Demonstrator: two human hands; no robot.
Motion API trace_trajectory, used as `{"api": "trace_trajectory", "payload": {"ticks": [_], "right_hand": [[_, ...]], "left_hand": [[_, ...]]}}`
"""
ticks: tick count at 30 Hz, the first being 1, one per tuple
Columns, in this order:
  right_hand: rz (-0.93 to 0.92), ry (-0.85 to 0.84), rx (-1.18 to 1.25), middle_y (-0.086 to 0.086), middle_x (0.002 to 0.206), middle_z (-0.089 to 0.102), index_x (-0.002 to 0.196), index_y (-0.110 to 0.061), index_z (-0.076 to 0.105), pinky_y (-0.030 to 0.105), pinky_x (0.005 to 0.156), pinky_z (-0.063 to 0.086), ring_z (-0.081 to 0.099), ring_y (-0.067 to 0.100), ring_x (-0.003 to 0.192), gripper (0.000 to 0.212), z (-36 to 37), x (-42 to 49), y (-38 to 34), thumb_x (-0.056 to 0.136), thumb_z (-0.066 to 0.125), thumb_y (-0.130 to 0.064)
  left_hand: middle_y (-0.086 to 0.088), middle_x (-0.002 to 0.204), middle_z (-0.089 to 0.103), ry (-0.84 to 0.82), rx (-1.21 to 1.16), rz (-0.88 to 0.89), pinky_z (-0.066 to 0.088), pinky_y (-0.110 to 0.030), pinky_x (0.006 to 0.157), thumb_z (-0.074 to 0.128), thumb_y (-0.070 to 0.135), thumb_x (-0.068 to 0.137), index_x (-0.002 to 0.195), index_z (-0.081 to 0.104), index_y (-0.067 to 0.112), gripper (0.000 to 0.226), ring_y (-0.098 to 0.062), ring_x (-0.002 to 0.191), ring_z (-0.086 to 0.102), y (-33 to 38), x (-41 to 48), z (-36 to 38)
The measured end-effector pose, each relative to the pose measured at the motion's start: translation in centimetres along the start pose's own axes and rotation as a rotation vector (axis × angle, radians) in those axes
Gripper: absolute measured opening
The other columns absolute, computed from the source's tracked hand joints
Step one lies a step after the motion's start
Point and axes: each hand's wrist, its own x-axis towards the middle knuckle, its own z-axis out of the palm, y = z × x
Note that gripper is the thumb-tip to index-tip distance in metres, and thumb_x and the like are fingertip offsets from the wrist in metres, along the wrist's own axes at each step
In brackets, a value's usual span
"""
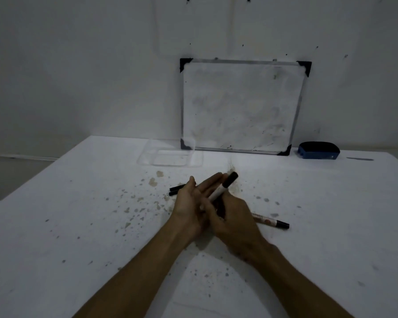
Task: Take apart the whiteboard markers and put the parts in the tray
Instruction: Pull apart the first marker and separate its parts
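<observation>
Your right hand [230, 216] pinches a capped marker [223, 188] over the surface's [78, 226] middle; your left hand [193, 203] lies spread. Next, likely pull the cap; tray [145, 157] waits at the far edge.

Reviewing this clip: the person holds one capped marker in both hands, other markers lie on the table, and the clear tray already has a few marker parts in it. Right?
Not quite. In the head view the clear tray holds nothing yet. The rest stands: both hands hold one capped marker, and other markers lie on the table.

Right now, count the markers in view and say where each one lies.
4: one marker held in the right hand, two on the table behind the left hand, one lying right of the hands. Others may be hidden underneath.
</observation>
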Motion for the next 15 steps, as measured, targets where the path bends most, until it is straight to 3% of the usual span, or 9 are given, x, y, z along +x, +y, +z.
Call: {"api": "trace_trajectory", "payload": {"ticks": [2,4,5,7,10,12,15], "right_hand": [[-0.018,0.080,0.069,-0.006,0.075,0.071,0.097,-0.030,0.061,0.037,0.055,0.058,0.066,0.014,0.059,0.024,-0.2,0.4,0.0,0.098,0.053,-0.053],[-0.057,0.215,0.233,-0.011,0.069,0.069,0.100,-0.032,0.058,0.023,0.047,0.054,0.063,0.009,0.052,0.011,-1.2,0.7,-0.8,0.098,0.055,-0.043],[-0.080,0.280,0.311,-0.013,0.067,0.067,0.101,-0.025,0.058,0.014,0.048,0.049,0.063,0.003,0.051,0.013,-1.6,0.7,-1.2,0.098,0.054,-0.037],[-0.070,0.307,0.353,-0.012,0.070,0.067,0.102,-0.009,0.059,0.007,0.051,0.046,0.063,-0.006,0.056,0.022,-1.8,0.7,-1.0,0.098,0.052,-0.030],[0.017,0.132,0.140,-0.008,0.081,0.073,0.098,-0.020,0.062,0.024,0.061,0.060,0.071,0.003,0.069,0.027,-0.6,0.2,0.0,0.096,0.056,-0.047],[0.057,0.178,0.153,-0.009,0.086,0.076,0.097,-0.027,0.063,0.030,0.068,0.063,0.074,0.007,0.076,0.016,-0.2,0.5,0.5,0.097,0.059,-0.042],[0.144,0.335,0.359,-0.008,0.083,0.076,0.101,-0.022,0.065,0.023,0.066,0.061,0.074,0.009,0.076,0.011,-1.2,1.1,0.2,0.099,0.060,-0.032]], "left_hand": [[-0.021,0.131,0.070,0.022,-0.030,-0.020,0.038,-0.044,0.120,0.028,0.049,0.109,0.127,0.069,-0.002,0.068,-0.034,0.134,0.059,-0.2,0.0,0.1],[-0.025,0.127,0.071,0.009,-0.074,-0.011,0.033,-0.042,0.124,0.030,0.047,0.109,0.126,0.069,-0.006,0.067,-0.036,0.137,0.055,-0.3,0.1,0.1],[-0.027,0.126,0.071,0.015,-0.089,-0.004,0.036,-0.042,0.122,0.031,0.046,0.110,0.126,0.068,-0.008,0.067,-0.037,0.136,0.056,-0.3,0.2,0.1],[-0.028,0.127,0.069,0.017,-0.080,-0.008,0.041,-0.044,0.118,0.033,0.045,0.110,0.128,0.066,-0.010,0.066,-0.039,0.131,0.060,-0.5,0.4,0.1],[-0.026,0.129,0.069,0.008,0.009,-0.036,0.040,-0.044,0.119,0.033,0.048,0.108,0.122,0.072,-0.005,0.067,-0.037,0.129,0.061,-0.5,0.4,0.0],[-0.023,0.128,0.070,0.010,0.080,-0.038,0.044,-0.045,0.115,0.033,0.050,0.108,0.116,0.076,-0.002,0.068,-0.033,0.120,0.064,-0.5,0.5,0.0],[-0.022,0.118,0.068,0.021,0.221,0.026,0.047,-0.045,0.108,0.037,0.043,0.108,0.119,0.073,-0.004,0.060,-0.032,0.106,0.064,-0.5,1.1,-0.1]]}}
